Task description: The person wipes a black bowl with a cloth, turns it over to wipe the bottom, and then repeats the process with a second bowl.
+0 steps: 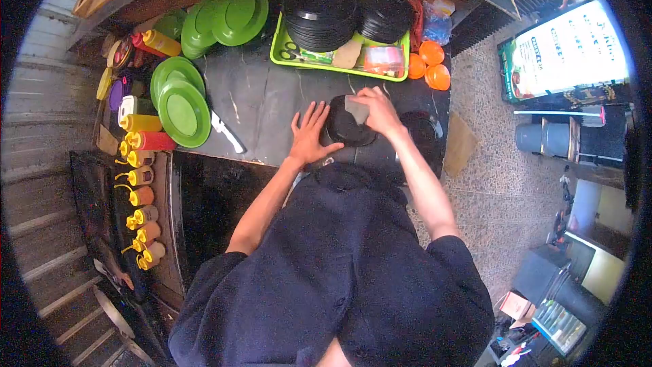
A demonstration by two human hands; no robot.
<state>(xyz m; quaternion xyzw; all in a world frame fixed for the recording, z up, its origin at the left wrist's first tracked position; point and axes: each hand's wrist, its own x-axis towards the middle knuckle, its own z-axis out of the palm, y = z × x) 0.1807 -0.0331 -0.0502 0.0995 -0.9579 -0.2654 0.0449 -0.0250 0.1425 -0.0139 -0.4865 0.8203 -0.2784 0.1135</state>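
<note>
A round black plate (345, 132) lies on the dark counter in front of me. My left hand (310, 137) is beside its left edge, fingers spread, with the thumb along the near rim. My right hand (380, 112) is closed on a small grey cloth (356, 110) and presses it against the plate's upper right part. The fingers partly hide the cloth. To the right, under my right forearm, sits another black plate (426, 126), partly covered by the arm.
A lime-green tray (285, 59) at the back carries stacked black plates (320, 10). Green plates (182, 114), a white-handled knife (227, 132) and sauce bottles (151, 141) are at left. Orange cups (437, 77) stand near the right edge; a lit sign (567, 51) stands beyond.
</note>
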